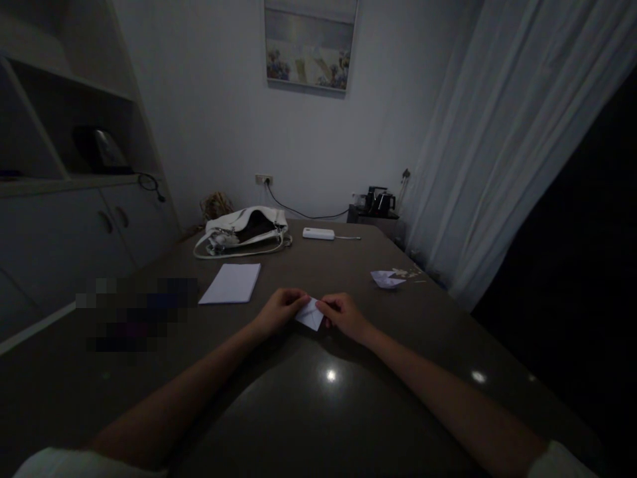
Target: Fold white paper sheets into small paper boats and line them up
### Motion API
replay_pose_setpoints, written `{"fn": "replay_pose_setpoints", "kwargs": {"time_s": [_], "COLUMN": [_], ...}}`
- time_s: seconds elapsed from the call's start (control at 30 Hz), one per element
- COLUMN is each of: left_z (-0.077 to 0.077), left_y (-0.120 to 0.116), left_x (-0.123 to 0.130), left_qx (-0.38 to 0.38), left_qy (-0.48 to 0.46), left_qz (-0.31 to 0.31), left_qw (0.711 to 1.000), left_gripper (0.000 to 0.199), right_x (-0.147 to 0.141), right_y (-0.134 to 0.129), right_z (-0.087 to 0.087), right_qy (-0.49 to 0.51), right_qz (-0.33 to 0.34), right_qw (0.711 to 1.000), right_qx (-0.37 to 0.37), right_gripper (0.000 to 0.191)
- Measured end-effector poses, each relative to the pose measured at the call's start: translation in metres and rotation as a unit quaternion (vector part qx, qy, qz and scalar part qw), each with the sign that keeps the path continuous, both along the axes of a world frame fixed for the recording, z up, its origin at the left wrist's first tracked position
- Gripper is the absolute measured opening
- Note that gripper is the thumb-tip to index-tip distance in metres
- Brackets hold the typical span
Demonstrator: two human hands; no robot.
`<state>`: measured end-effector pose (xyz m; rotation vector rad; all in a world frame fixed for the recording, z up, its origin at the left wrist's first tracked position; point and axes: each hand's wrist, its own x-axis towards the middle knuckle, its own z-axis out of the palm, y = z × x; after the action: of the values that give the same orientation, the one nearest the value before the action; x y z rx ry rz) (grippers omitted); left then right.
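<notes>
A small folded white paper (pixel 310 315) is held between both hands above the dark table (pixel 298 411). My left hand (pixel 281 309) pinches its upper left edge between thumb and fingers. On the other side, my right hand (pixel 344 315) grips the right edge, with the fingertips partly behind the sheet. Crease lines run across the paper's face. Further right on the table sits a folded paper boat (pixel 387 279). A stack of white paper (pixel 231 283) lies flat to the left, beyond my left hand.
A white handbag (pixel 249 229) stands at the back left. Near the far edge lies a white power bank (pixel 318 234) with a short cable. Small scraps (pixel 408 273) are beside the boat. The left part of the table is blurred out.
</notes>
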<state>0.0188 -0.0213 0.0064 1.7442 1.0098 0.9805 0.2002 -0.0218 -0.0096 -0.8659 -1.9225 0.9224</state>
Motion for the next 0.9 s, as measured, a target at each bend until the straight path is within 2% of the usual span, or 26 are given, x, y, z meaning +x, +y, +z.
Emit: {"fn": "replay_pose_setpoints", "kwargs": {"time_s": [0.1,0.27,0.43,0.63,0.9], "left_z": [-0.001,-0.008,-0.011,-0.009,-0.006], "left_y": [-0.001,0.003,0.006,0.005,0.005], "left_x": [0.003,0.004,0.001,0.0,0.001], "left_qx": [-0.024,-0.109,-0.091,-0.051,-0.064], "left_qy": [-0.026,-0.049,-0.035,-0.021,-0.036], "left_qz": [-0.005,-0.07,-0.064,-0.063,-0.037], "left_qw": [0.999,0.99,0.993,0.997,0.997], "left_gripper": [0.041,0.043,0.043,0.042,0.043], "right_x": [-0.001,-0.001,0.0,-0.001,-0.001], "right_y": [0.001,0.001,-0.002,-0.003,0.005], "right_z": [0.0,0.0,0.001,-0.002,-0.006], "right_qy": [0.011,0.012,0.004,-0.041,0.057], "right_qz": [-0.008,-0.036,-0.038,-0.009,-0.039], "right_qw": [1.0,0.999,0.999,0.999,0.997], "right_qx": [-0.004,0.011,0.011,0.023,-0.031], "right_gripper": [0.037,0.037,0.037,0.035,0.036]}}
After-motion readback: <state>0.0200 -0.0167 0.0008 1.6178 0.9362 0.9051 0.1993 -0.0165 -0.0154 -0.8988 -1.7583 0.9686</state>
